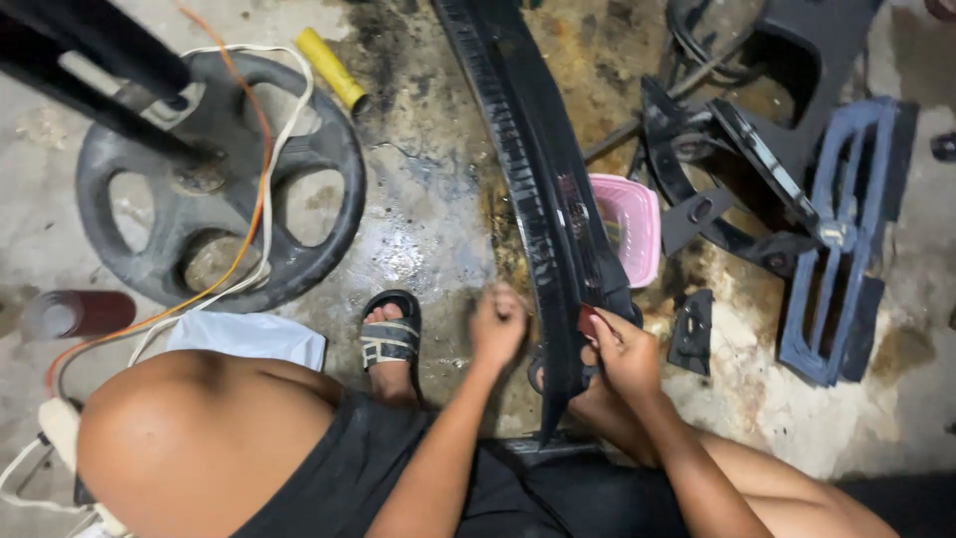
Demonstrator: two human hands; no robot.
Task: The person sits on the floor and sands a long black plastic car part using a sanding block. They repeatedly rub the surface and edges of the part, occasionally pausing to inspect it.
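On stained concrete, right hand [625, 351] pinches red scrap [588, 321] against ribbed black trim [543, 179]; left hand [497, 324] clenched.

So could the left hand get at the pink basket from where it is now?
Probably not directly: the long black trim panel stands between the left hand and the pink basket, so the hand would need to go over it.

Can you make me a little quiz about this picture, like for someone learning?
1. True or false: the right hand presses a small red piece against the long black trim panel.
2. What colour is the little basket beside the panel? A blue, B pink, C green.
3. Fill in: the left hand is closed in a ____ near the sandal.

Key: 1 true; 2 B; 3 fist.
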